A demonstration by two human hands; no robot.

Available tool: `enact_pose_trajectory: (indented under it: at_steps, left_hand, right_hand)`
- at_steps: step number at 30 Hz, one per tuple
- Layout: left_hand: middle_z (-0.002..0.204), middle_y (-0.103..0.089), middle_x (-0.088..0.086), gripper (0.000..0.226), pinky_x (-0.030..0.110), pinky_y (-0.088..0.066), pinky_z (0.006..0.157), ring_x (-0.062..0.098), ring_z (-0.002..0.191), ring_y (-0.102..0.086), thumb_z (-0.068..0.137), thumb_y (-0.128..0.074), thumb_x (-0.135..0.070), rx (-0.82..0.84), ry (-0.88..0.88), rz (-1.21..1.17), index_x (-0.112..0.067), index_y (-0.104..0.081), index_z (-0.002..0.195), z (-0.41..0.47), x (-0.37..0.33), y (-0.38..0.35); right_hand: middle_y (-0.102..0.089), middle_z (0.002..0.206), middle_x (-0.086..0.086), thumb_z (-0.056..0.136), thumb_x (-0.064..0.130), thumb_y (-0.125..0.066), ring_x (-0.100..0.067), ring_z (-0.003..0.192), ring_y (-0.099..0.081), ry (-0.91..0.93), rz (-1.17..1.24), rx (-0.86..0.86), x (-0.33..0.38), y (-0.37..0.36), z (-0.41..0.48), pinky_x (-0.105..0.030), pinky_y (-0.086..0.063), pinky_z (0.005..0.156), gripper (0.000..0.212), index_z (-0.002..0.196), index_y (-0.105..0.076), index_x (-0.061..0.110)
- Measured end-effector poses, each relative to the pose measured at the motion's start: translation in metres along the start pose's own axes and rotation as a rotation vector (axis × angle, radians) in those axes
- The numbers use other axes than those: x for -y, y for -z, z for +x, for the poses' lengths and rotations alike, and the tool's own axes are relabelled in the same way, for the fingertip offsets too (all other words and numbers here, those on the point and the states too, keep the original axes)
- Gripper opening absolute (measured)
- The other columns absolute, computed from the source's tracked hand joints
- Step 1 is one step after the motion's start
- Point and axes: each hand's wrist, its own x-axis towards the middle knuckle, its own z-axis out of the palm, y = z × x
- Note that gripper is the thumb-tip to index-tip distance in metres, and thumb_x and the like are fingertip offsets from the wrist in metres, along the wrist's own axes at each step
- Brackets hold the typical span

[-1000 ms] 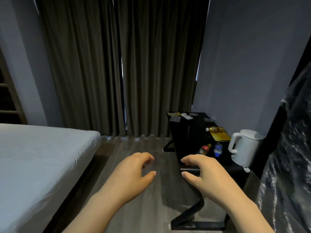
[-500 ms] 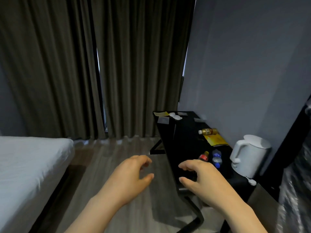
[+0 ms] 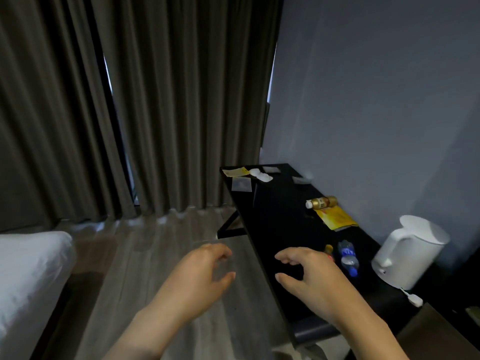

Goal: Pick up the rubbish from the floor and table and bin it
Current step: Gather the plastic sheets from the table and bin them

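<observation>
Nearby, crumpled yellow wrapper point(image 3: 335, 217) lies on glossy black table point(image 3: 275, 214).

A dim bedroom. Heavy dark curtains point(image 3: 155, 105) fill the view from nine to twelve o'clock, hanging to the floor, with two thin slits of daylight between the panels. A plain blue-grey wall point(image 3: 376, 100) takes up the one to three o'clock area. Grey wood-grain floor point(image 3: 155, 255) runs through the centre. A bed point(image 3: 28, 276) with white bedding sits at eight o'clock. A long black worktop point(image 3: 280, 216) stands along the wall at three to four o'clock.
</observation>
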Motion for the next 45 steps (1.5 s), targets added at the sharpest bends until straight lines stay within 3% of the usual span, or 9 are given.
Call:
enact_pose_trajectory:
  at_steps: [4,8,13,18,29,35,38,42,45]
  left_hand:
    - [0.110,-0.061,-0.011,0.033,0.006,-0.034,0.084,0.002,0.101,-0.056,0.084,-0.064,-0.033,0.000,-0.004,0.023,-0.026,-0.059,0.116,0.057,0.031,-0.006]
    - [0.112,-0.060,-0.011,0.033,0.014,-0.041,0.090,0.004,0.105,-0.057,0.084,-0.062,-0.036,0.007,0.009,0.047,-0.028,-0.058,0.116,0.122,0.054,-0.010]
    - [0.116,-0.060,-0.009,0.036,0.008,-0.035,0.085,0.005,0.108,-0.056,0.085,-0.063,-0.034,0.015,0.036,0.065,-0.025,-0.058,0.119,0.207,0.075,-0.012]
    - [0.115,-0.061,-0.008,0.037,0.012,-0.040,0.088,0.006,0.106,-0.057,0.084,-0.064,-0.032,0.044,0.075,0.009,-0.024,-0.058,0.119,0.267,0.100,-0.026]
    - [0.111,-0.065,-0.002,0.040,0.021,-0.047,0.089,0.010,0.100,-0.063,0.083,-0.067,-0.022,0.123,0.052,-0.083,-0.015,-0.059,0.121,0.408,0.195,-0.040]
    - [0.094,-0.060,-0.008,0.034,0.011,-0.041,0.072,0.006,0.084,-0.058,0.082,-0.066,-0.024,0.182,0.016,-0.061,-0.017,-0.059,0.115,0.497,0.263,-0.025]
    - [0.100,-0.061,-0.007,0.034,0.003,-0.033,0.066,0.004,0.085,-0.055,0.083,-0.065,-0.026,0.192,-0.005,-0.055,-0.019,-0.058,0.116,0.536,0.294,-0.021]
    - [0.113,-0.063,-0.005,0.033,0.013,-0.040,0.077,0.009,0.099,-0.060,0.084,-0.064,-0.026,0.249,-0.005,-0.083,-0.020,-0.059,0.116,0.573,0.321,-0.033]
    - [0.116,-0.061,-0.004,0.035,0.011,-0.040,0.079,0.008,0.100,-0.060,0.086,-0.064,-0.028,0.299,-0.008,-0.086,-0.020,-0.059,0.119,0.597,0.339,-0.042]
  right_hand:
    - [-0.058,0.115,0.018,0.085,0.038,-0.065,0.003,0.108,-0.052,-0.021,0.038,-0.007,-0.018,-0.011,0.062,-0.014,-0.044,0.088,0.040,0.124,-0.058,0.033]
    - [-0.057,0.113,0.019,0.085,0.039,-0.065,0.005,0.106,-0.052,-0.018,0.055,-0.028,-0.040,-0.015,0.129,-0.009,-0.040,0.080,0.039,0.123,-0.058,0.034]
    - [-0.058,0.113,0.019,0.084,0.039,-0.066,0.005,0.105,-0.053,-0.039,0.086,-0.039,-0.062,-0.012,0.209,-0.011,-0.043,0.083,0.039,0.122,-0.058,0.035]
    - [-0.058,0.111,0.020,0.084,0.038,-0.066,0.006,0.102,-0.053,-0.044,0.081,-0.011,-0.083,-0.014,0.272,-0.005,-0.039,0.073,0.039,0.122,-0.059,0.036]
    - [-0.059,0.116,0.016,0.085,0.034,-0.066,0.003,0.109,-0.052,-0.139,0.097,0.006,-0.100,-0.041,0.417,-0.011,-0.040,0.086,0.039,0.124,-0.059,0.030]
    - [-0.061,0.118,0.014,0.084,0.033,-0.068,0.001,0.110,-0.053,-0.238,0.099,-0.035,-0.089,-0.060,0.504,-0.018,-0.045,0.094,0.042,0.125,-0.060,0.027]
    - [-0.061,0.115,0.016,0.084,0.034,-0.069,0.003,0.106,-0.054,-0.272,0.097,-0.051,-0.086,-0.074,0.538,-0.013,-0.043,0.090,0.041,0.124,-0.061,0.029]
    - [-0.060,0.114,0.016,0.084,0.035,-0.068,0.004,0.106,-0.054,-0.328,0.122,-0.008,-0.091,-0.093,0.573,-0.011,-0.041,0.088,0.041,0.124,-0.060,0.029]
    - [-0.062,0.113,0.013,0.083,0.032,-0.070,0.002,0.105,-0.055,-0.378,0.147,-0.005,-0.099,-0.100,0.601,-0.014,-0.044,0.091,0.041,0.123,-0.061,0.026]
